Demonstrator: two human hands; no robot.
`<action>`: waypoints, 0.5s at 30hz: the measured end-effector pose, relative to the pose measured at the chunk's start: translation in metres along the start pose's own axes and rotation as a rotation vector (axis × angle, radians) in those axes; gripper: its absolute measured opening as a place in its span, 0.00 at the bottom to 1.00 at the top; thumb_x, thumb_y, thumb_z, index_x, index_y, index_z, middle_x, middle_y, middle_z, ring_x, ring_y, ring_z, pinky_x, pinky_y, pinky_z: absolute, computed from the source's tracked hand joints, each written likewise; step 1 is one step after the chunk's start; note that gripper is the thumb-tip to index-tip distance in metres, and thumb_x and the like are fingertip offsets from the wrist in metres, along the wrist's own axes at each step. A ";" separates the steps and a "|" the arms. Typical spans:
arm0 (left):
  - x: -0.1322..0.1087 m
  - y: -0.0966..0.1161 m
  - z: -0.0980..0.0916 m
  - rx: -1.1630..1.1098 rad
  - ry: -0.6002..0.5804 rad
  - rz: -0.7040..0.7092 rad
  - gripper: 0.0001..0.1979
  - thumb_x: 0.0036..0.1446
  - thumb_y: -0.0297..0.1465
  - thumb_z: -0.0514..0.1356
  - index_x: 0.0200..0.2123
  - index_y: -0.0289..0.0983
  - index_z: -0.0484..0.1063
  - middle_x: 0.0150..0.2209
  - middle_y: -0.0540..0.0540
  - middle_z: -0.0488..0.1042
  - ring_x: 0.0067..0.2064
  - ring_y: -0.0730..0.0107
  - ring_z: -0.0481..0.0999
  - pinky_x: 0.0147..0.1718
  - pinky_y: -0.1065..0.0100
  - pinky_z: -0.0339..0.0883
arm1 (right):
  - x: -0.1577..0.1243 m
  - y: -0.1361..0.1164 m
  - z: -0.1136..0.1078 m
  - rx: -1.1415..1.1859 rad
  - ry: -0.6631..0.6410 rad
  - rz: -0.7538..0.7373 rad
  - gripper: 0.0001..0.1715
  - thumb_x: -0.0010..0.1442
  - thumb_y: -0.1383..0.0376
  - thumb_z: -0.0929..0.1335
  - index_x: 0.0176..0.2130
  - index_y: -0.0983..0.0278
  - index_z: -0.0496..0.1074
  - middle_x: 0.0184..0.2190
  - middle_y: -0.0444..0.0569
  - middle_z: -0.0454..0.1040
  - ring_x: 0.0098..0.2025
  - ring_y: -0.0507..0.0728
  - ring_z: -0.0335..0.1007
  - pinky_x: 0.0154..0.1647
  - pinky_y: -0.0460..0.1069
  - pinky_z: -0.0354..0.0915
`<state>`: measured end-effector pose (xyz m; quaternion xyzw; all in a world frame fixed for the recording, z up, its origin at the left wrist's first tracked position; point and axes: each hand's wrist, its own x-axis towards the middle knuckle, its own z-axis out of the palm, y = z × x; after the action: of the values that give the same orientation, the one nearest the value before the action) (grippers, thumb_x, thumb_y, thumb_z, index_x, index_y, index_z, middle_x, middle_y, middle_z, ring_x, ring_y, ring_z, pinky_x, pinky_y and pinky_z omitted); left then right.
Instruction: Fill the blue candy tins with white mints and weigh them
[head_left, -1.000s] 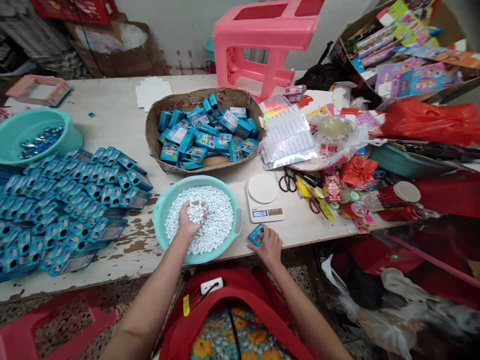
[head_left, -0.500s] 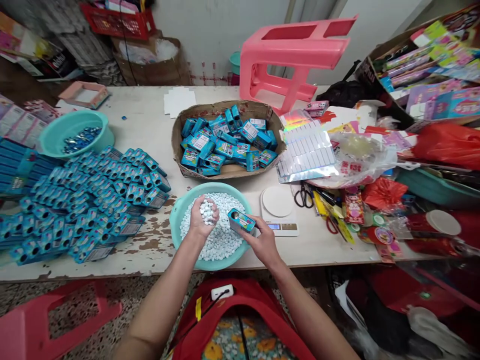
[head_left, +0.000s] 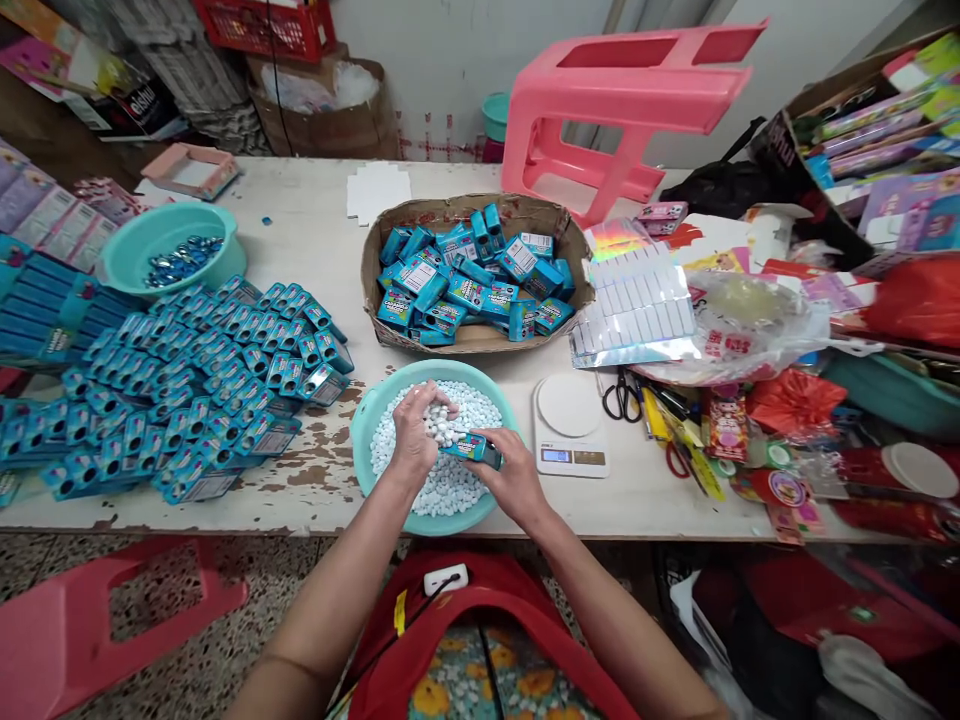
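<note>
A teal basin full of small white candies stands at the table's near edge. Over it my left hand is cupped round a handful of the white candies, tipped towards a small blue box. My right hand grips that box at its right end, holding it level above the basin. The two hands almost touch at the box's open end.
A cardboard tray of blue boxes sits behind the basin. Rows of blue boxes cover the left. A white scale, scissors, a second teal bowl, a pink stool and packaging clutter lie around.
My left hand lifted a handful of candies out of the basin. My right hand brought the blue box from the table edge over the basin to meet it.
</note>
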<state>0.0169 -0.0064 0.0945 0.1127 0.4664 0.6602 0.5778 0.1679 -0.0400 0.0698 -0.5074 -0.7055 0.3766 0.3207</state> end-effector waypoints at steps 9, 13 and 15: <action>-0.003 0.005 0.006 0.079 -0.040 0.081 0.12 0.50 0.36 0.64 0.24 0.36 0.66 0.20 0.52 0.66 0.22 0.73 0.71 0.26 0.69 0.65 | 0.002 -0.008 -0.005 0.022 0.045 0.048 0.21 0.51 0.61 0.73 0.46 0.56 0.73 0.42 0.49 0.76 0.45 0.62 0.69 0.47 0.56 0.63; -0.005 0.004 0.006 0.090 -0.056 0.042 0.11 0.51 0.36 0.63 0.26 0.36 0.67 0.20 0.52 0.67 0.22 0.73 0.71 0.26 0.69 0.65 | 0.003 -0.006 -0.002 0.032 0.043 0.069 0.20 0.50 0.61 0.74 0.45 0.56 0.73 0.41 0.48 0.76 0.44 0.62 0.69 0.46 0.56 0.63; -0.005 0.003 0.006 0.109 -0.061 0.048 0.11 0.52 0.36 0.62 0.26 0.36 0.68 0.20 0.52 0.67 0.22 0.74 0.70 0.27 0.69 0.65 | 0.004 -0.005 0.000 0.045 0.043 0.069 0.21 0.49 0.61 0.74 0.45 0.56 0.74 0.41 0.48 0.76 0.45 0.62 0.69 0.47 0.56 0.63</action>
<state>0.0203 -0.0076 0.1021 0.1753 0.4808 0.6438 0.5689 0.1638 -0.0370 0.0746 -0.5323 -0.6719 0.3920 0.3341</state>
